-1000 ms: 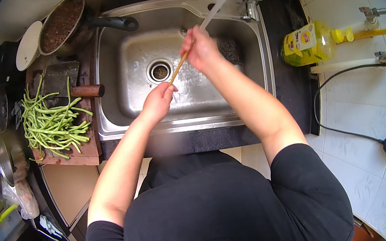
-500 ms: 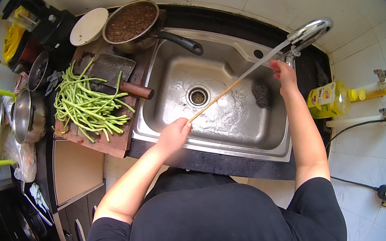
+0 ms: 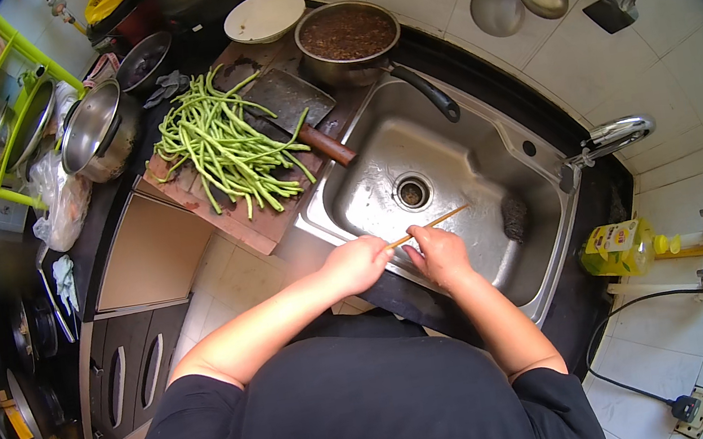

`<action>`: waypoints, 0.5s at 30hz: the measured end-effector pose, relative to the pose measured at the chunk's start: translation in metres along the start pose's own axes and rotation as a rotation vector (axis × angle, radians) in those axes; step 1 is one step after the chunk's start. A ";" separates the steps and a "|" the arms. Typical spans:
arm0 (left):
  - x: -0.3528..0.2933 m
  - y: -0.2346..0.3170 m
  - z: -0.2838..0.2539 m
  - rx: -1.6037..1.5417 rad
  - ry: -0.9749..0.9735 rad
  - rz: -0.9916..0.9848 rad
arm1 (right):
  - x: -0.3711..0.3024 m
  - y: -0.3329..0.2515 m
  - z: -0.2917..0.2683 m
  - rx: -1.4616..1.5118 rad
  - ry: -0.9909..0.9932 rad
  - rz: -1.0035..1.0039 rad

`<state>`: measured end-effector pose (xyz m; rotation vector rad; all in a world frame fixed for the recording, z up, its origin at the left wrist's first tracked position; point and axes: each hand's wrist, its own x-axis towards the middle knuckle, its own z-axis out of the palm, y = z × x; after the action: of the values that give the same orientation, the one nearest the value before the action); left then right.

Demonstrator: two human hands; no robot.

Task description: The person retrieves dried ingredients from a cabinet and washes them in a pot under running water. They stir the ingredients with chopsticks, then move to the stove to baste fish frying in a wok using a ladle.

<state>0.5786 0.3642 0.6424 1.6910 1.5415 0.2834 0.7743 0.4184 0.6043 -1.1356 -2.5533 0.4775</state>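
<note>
Centrally, a thin wooden stick [image 3: 449,215] is held aslant over the near side of the sink [image 3: 462,168]. Its near end is pinched in the closed left hand [image 3: 356,266]; at its shaft the right hand [image 3: 442,258] is placed, partly curled, though whether a firm grip is applied cannot be told. Left of the sink, green beans [image 3: 222,146] and a cleaver [image 3: 290,97] are laid on a cutting board [image 3: 265,230]; beyond the sink's far-left corner, a pan [image 3: 348,34] is set.
</note>
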 end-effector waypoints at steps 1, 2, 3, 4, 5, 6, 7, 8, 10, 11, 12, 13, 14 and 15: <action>-0.003 0.001 -0.003 -0.051 -0.002 0.078 | 0.006 -0.001 -0.003 -0.045 -0.029 0.030; -0.006 0.003 -0.011 -0.106 -0.066 0.118 | 0.012 -0.003 -0.006 -0.090 -0.057 0.061; -0.007 0.001 -0.016 -0.102 0.006 0.200 | 0.017 -0.010 -0.019 -0.051 0.083 0.080; -0.008 -0.002 -0.021 -0.106 0.080 0.286 | 0.018 -0.006 -0.024 0.016 0.252 0.049; -0.009 -0.008 -0.030 -0.124 0.088 0.323 | 0.017 -0.008 -0.031 0.051 0.326 0.147; -0.006 -0.013 -0.042 -0.142 0.094 0.369 | 0.016 -0.012 -0.041 0.079 0.406 0.247; -0.005 -0.020 -0.052 -0.200 0.103 0.393 | 0.011 -0.005 -0.039 0.029 0.458 0.237; -0.006 -0.029 -0.061 -0.238 0.159 0.428 | 0.004 0.007 -0.029 -0.020 0.509 0.226; -0.007 -0.050 -0.080 -0.266 0.254 0.491 | -0.017 0.017 -0.020 -0.125 0.211 0.353; -0.015 -0.059 -0.091 -0.388 0.266 0.428 | -0.020 0.017 -0.019 -0.147 0.103 0.485; -0.015 -0.082 -0.093 -0.349 0.385 0.512 | -0.018 0.015 -0.021 -0.164 -0.001 0.613; -0.019 -0.099 -0.099 -0.281 0.505 0.517 | -0.007 0.009 -0.030 -0.080 0.181 0.589; -0.023 -0.113 -0.109 -0.289 0.584 0.522 | 0.007 0.002 -0.044 0.001 0.362 0.558; -0.029 -0.129 -0.117 -0.303 0.677 0.511 | 0.023 -0.007 -0.057 0.239 0.510 0.520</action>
<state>0.4023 0.3756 0.6405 1.8052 1.3736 1.3990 0.7782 0.4409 0.6621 -1.5842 -1.7157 0.5095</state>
